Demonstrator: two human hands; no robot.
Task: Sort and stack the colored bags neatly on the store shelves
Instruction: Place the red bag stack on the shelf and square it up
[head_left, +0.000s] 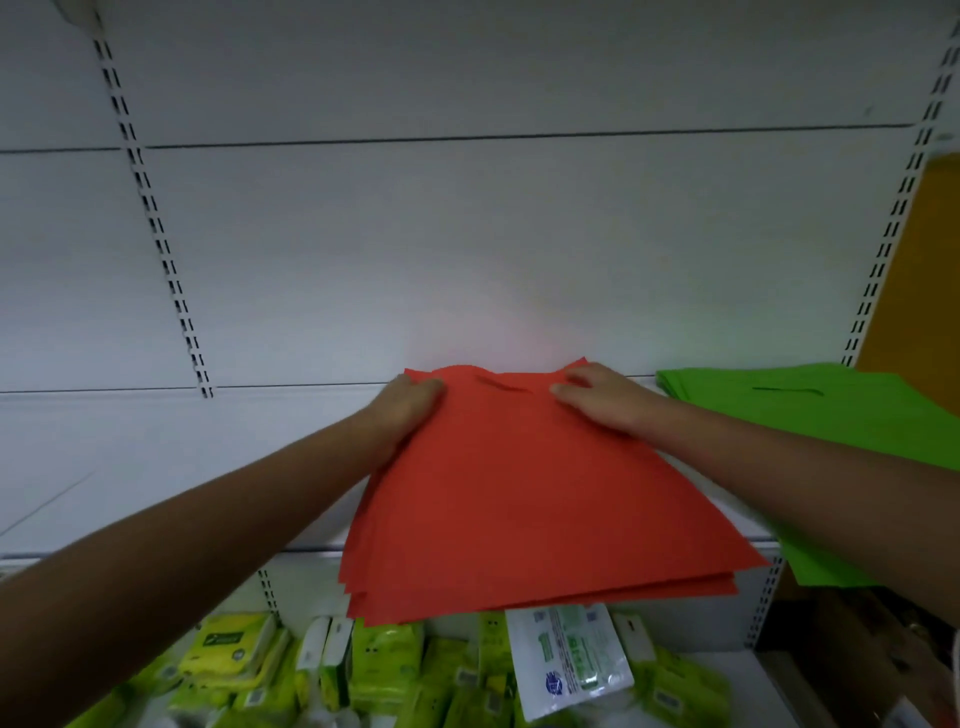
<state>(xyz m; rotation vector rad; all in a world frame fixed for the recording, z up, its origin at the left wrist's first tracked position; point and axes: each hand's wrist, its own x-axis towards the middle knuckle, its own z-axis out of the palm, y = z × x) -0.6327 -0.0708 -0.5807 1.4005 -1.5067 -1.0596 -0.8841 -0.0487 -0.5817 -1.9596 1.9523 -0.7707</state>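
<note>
Red bag stack (524, 499) is lying flat on the white shelf (156, 467), long axis running away from the person toward the back panel (467, 234). Its far edge is sitting at or just short of the panel; I cannot tell whether it is touching. Its near edge is overhanging the shelf front, the lower sheets fanning out unevenly.

Left hand (410, 402) is gripping the far-left corner, fingers curled over the top; thumb is hidden. Right hand (597, 397) is lying on the far-right corner with fingers roughly straight, pressing down. Both hands are at the far end, about equally close.

Green bag stack (810, 410) is lying just beside on the right, also overhanging the front; the right forearm is crossing over it. The gap between the two stacks is narrow, so room rightward is tight. Bare shelf is stretching well to the left.

Judgement: the near edges are needing squaring and the stack sliding back, if the panel allows. Packets of wipes (395, 670) are sitting on the shelf below.
</note>
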